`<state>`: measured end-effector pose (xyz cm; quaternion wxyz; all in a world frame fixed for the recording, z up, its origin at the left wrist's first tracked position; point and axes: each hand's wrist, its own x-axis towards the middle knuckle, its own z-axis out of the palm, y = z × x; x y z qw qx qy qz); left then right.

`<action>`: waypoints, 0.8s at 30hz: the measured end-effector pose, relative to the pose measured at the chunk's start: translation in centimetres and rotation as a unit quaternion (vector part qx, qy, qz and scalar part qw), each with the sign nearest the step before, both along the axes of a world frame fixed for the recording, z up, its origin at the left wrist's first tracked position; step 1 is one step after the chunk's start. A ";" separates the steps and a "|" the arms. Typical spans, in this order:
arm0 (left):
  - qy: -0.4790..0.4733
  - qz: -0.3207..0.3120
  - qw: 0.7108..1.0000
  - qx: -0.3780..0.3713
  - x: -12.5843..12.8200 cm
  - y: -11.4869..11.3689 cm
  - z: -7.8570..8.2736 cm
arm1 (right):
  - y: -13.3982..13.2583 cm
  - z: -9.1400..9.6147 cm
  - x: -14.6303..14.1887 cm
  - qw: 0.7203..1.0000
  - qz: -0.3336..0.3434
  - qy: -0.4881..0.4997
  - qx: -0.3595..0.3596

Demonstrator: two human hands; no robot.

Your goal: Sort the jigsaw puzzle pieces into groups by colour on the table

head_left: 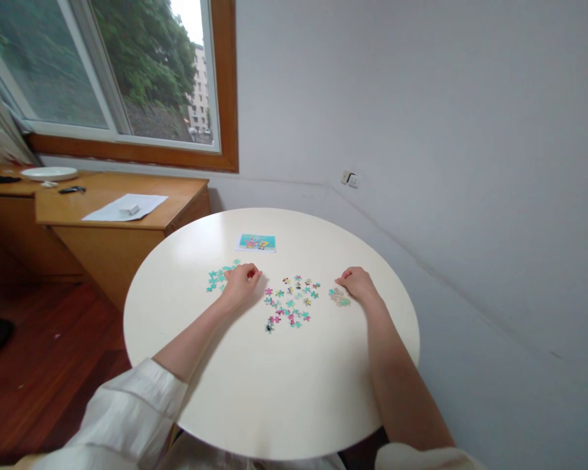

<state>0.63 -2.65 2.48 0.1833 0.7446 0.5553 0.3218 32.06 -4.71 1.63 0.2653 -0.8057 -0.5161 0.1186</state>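
A round white table [255, 385] carries loose jigsaw pieces. Several mixed pink and teal pieces [291, 301] are scattered in the middle. A cluster of teal pieces [217, 277] lies to the left, and my left hand [242, 281] rests just right of it with fingers curled, pinching something small I cannot make out. My right hand [357, 282] rests curled on the table beside a small pale joined group of pieces [340, 297]. A reference picture card [255, 242] lies beyond the pieces.
A wooden desk [127, 219] stands at the left under the window, with a sheet of paper [125, 207], a white plate [48, 173] and small dark items. Grey walls close the right side; a wall socket [350, 179] sits low.
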 end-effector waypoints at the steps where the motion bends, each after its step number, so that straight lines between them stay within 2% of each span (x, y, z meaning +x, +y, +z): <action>1: -0.011 -0.003 1.000 0.003 0.0 0.0 0.0 | 0.1 0.1 -0.5 0.998 0.027 0.040 0.038; 4: -0.055 -0.032 0.998 0.013 0.0 0.1 -0.3 | 0.5 0.8 -2.7 0.964 0.125 0.180 0.148; 8: -0.096 -0.090 0.991 0.018 0.3 0.1 -0.7 | 0.4 1.6 -6.8 0.924 0.215 0.267 0.170; 10: -0.100 -0.111 0.989 0.010 0.5 -0.1 -0.6 | 0.2 1.7 -8.9 0.914 0.255 0.264 0.173; 14: -0.099 -0.148 0.984 -0.006 0.9 -0.7 -0.2 | -0.2 1.6 -11.6 0.892 0.333 0.196 0.234; 19: -0.119 -0.198 0.973 -0.026 1.2 -1.1 -0.2 | -0.5 1.2 -12.8 0.873 0.380 0.194 0.237; 24: -0.137 -0.200 0.969 -0.046 1.3 -1.2 -0.3 | -0.7 1.1 -13.1 0.860 0.399 0.212 0.237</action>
